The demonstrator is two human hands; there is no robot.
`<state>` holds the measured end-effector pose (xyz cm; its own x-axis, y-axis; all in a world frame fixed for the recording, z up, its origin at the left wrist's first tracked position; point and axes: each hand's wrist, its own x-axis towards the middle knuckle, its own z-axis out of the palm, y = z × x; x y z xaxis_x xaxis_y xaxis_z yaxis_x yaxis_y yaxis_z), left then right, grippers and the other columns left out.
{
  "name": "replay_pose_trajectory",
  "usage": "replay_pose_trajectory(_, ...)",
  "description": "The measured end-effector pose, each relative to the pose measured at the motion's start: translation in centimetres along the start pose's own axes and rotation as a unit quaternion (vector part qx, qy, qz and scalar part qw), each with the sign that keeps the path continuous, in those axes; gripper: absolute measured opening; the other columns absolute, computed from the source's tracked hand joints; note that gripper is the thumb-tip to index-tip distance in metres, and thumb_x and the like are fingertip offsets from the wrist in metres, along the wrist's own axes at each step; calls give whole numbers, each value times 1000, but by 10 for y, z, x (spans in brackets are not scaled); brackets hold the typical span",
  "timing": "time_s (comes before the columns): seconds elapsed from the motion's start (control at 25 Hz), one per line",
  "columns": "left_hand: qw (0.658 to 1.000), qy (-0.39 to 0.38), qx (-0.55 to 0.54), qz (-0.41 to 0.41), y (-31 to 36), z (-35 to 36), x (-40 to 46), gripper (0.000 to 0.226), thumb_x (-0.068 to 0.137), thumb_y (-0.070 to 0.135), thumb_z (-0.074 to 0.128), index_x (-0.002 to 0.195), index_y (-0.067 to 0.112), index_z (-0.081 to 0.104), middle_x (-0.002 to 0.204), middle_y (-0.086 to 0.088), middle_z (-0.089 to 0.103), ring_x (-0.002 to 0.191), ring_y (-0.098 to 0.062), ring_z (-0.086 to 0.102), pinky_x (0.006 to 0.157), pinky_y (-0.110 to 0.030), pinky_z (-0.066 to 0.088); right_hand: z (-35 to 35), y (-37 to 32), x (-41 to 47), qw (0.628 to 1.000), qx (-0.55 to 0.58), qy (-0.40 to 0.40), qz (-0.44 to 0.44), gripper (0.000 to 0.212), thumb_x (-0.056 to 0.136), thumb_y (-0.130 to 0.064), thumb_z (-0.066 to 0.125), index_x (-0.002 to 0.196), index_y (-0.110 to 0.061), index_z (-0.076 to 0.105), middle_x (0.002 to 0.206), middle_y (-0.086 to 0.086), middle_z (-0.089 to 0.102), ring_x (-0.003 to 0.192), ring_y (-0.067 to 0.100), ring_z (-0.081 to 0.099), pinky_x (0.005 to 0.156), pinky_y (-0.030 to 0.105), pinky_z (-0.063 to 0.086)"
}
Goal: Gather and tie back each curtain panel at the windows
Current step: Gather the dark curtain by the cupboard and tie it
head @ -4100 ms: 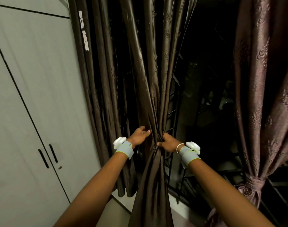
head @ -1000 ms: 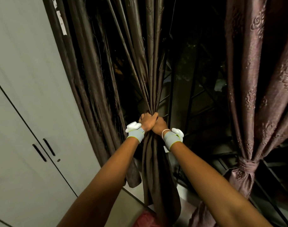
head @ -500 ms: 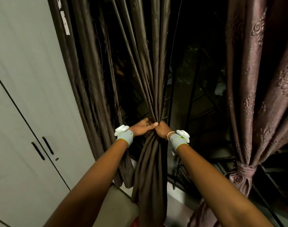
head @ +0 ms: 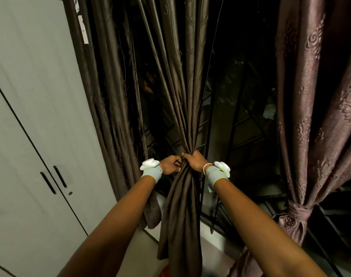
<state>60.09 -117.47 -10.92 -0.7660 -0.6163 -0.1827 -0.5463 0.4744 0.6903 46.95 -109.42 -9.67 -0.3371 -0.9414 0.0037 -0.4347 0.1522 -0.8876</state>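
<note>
A dark brown satin curtain panel (head: 182, 212) hangs in the centre, bunched into a narrow bundle at waist height. My right hand (head: 194, 161) wraps around the bundle from the right and grips it. My left hand (head: 170, 166) pinches the folds on the bundle's left side, touching the right hand. More of the same brown curtain (head: 114, 108) hangs loose at the left. A mauve patterned curtain (head: 314, 120) on the right is gathered and knotted with a fabric tie (head: 298, 210).
A grey wardrobe (head: 40, 136) with two black door handles stands close on the left. Behind the curtains is a dark window with a metal grille (head: 236, 124). A pale sill or floor strip (head: 214, 242) runs below.
The curtain went from loosely held to a tight bundle. Over the last second my hands dropped slightly and my right hand closed around the gathered folds; the view shifted a little.
</note>
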Motion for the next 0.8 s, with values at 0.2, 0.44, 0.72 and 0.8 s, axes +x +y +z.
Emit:
replay_pose_trajectory(0.2, 988, 44, 138, -49, 10, 2, -2, 13, 84, 16, 69, 87, 16, 56, 107, -17, 66, 107, -34, 62, 93, -38, 49, 0, 4, 1, 1000, 10, -4, 2, 32, 98, -18, 52, 119, 4, 62, 120, 21, 64, 112, 28, 60, 99, 36, 44)
replay_pose_trajectory(0.44, 978, 100, 162, -87, 7, -4, -9, 29, 83, 37, 71, 85, 12, 58, 106, -15, 66, 103, -33, 61, 82, -32, 46, 7, 11, 8, 1000, -6, 2, 3, 43, 91, -34, 54, 121, -4, 63, 123, 15, 65, 118, 30, 59, 104, 40, 44)
replay_pose_trajectory(0.72, 992, 68, 50, -93, 8, -2, -14, 8, 92, 14, 60, 99, 10, 57, 105, -21, 62, 93, -32, 63, 81, -37, 56, 15, 19, 19, 999, -13, 22, 24, 42, 90, -33, 55, 120, -5, 64, 121, 17, 66, 116, 31, 60, 102, 40, 46)
replay_pose_trajectory(0.8, 993, 53, 24, -106, 10, 1, -13, 7, 93, 10, 54, 99, 7, 58, 106, -23, 63, 91, -33, 65, 80, -50, 58, 17, 18, 18, 999, -22, 31, 29, 43, 89, -34, 55, 119, -4, 64, 119, 19, 66, 115, 33, 60, 100, 40, 47)
